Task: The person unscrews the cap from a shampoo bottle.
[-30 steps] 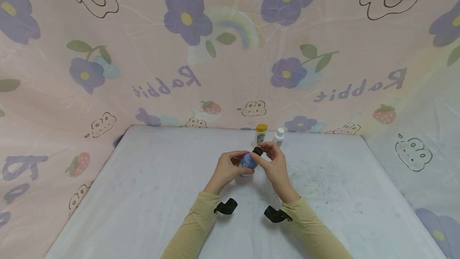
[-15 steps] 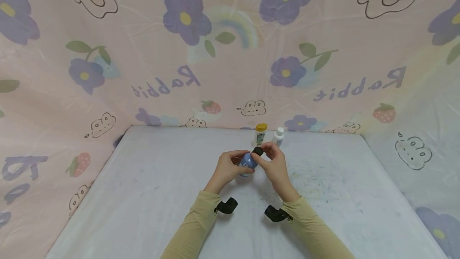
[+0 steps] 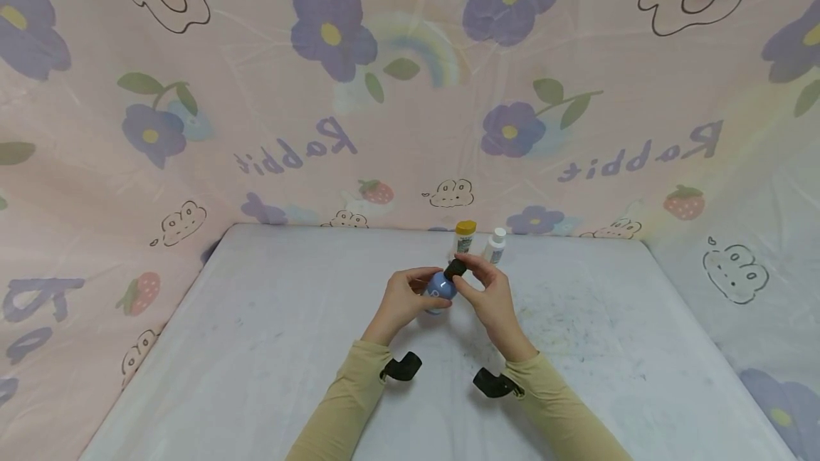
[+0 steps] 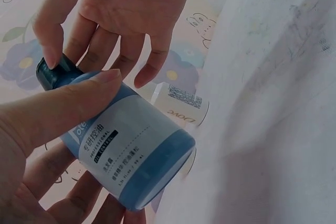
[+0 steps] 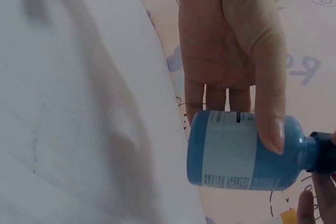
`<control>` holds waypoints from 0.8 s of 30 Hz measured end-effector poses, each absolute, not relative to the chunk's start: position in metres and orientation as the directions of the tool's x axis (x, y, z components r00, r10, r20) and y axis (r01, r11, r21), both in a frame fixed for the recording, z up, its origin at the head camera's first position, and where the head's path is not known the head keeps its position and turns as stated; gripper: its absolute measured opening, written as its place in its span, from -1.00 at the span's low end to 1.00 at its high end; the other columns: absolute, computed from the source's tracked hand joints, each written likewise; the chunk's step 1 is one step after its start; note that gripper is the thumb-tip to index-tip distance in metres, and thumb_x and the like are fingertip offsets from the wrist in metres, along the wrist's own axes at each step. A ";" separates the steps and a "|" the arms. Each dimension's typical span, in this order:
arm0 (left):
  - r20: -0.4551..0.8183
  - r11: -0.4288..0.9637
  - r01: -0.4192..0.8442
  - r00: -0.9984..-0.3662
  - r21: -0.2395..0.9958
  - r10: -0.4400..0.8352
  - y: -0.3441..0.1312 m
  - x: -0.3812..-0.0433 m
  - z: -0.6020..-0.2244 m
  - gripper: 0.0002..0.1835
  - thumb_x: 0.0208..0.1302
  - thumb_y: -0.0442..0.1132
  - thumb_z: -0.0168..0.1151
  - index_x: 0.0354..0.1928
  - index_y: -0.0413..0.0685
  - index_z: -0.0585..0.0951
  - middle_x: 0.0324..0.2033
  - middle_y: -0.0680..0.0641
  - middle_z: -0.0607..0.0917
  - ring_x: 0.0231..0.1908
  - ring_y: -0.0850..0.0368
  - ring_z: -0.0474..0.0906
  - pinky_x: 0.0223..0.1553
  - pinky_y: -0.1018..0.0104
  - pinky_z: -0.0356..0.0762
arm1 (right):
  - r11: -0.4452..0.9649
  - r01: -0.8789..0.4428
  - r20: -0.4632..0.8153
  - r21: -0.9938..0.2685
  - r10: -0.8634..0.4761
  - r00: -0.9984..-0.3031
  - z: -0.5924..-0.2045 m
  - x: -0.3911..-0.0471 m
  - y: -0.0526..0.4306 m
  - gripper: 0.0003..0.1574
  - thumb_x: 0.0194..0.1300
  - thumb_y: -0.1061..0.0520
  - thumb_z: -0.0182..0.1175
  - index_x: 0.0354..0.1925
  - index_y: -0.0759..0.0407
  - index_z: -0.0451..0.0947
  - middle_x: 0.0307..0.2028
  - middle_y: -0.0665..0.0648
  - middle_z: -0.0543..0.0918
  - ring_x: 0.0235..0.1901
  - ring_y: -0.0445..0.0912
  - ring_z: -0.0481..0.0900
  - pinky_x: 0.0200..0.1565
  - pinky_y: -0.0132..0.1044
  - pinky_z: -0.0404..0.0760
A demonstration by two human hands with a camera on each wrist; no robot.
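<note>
A blue bottle (image 3: pixel 440 284) with a pale label and a dark cap (image 3: pixel 455 268) is held tilted above the table, its cap end up and to the right. My left hand (image 3: pixel 401 300) grips the bottle's body, the thumb across its front in the left wrist view. My right hand (image 3: pixel 492 299) pinches the cap between thumb and index finger. The cap sits at the bottle's neck (image 5: pixel 311 153); whether it is loose I cannot tell. In the left wrist view the right hand's other fingers (image 4: pixel 127 53) hang off the cap.
Behind the hands stand a white bottle with a yellow cap (image 3: pixel 465 228) and a smaller white bottle (image 3: pixel 495 246). The white-covered table (image 3: pixel 307 347) meets a patterned cloth (image 3: pixel 410 119) at the back. Black devices (image 3: pixel 402 366) sit at both wrists.
The right hand's fingertips and the dark cap have shifted slightly left, and the bottle has tilted a little. The left hand stays nearly still. Both white bottles stand unmoved.
</note>
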State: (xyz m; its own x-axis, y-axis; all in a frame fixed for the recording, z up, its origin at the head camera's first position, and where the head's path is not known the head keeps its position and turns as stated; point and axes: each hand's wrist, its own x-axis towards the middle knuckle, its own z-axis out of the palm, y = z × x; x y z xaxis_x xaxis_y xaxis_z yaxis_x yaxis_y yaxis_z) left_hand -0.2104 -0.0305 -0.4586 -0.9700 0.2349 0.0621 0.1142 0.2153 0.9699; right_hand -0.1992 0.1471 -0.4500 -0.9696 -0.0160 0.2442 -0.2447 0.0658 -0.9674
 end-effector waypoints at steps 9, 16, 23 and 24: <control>0.058 0.215 0.109 -0.971 0.971 0.232 -0.031 -0.211 -0.461 -0.40 -0.16 -0.19 0.61 0.05 0.14 0.66 -0.12 0.08 0.66 -0.09 0.10 0.55 0.01 0.09 0.49 | 0.024 -0.232 0.230 -0.972 -0.057 -0.972 -0.435 -0.192 0.144 -0.45 0.23 0.34 0.26 0.19 0.36 0.44 0.10 0.36 0.53 0.23 0.09 0.32 0.29 0.13 0.10; 0.061 0.218 0.114 -0.970 0.969 0.237 -0.031 -0.211 -0.461 -0.40 -0.16 -0.21 0.61 0.06 0.13 0.66 -0.14 0.07 0.67 -0.09 0.10 0.56 0.00 0.12 0.51 | 0.044 -0.208 0.208 -0.977 0.012 -0.978 -0.450 -0.198 0.142 -0.43 0.17 0.22 0.37 0.14 0.21 0.46 0.10 0.26 0.52 0.16 -0.03 0.39 0.29 0.01 0.17; 0.054 0.206 0.104 -0.971 0.973 0.235 -0.031 -0.211 -0.463 -0.37 -0.17 -0.22 0.61 0.07 0.07 0.65 -0.13 0.06 0.67 -0.08 0.09 0.57 0.00 0.11 0.51 | 0.081 -0.203 0.210 -0.976 0.084 -0.974 -0.457 -0.200 0.141 -0.42 0.10 0.13 0.44 0.05 0.21 0.46 0.00 0.17 0.53 0.07 -0.01 0.42 0.24 0.03 0.20; 0.048 0.205 0.098 -0.971 0.974 0.234 -0.031 -0.211 -0.463 -0.37 -0.18 -0.22 0.62 0.07 0.08 0.66 -0.13 0.06 0.67 -0.08 0.10 0.57 0.01 0.12 0.51 | 0.081 -0.204 0.211 -0.976 0.090 -0.973 -0.457 -0.200 0.141 -0.43 0.10 0.12 0.44 0.04 0.22 0.45 -0.01 0.17 0.52 0.06 -0.01 0.42 0.24 0.04 0.20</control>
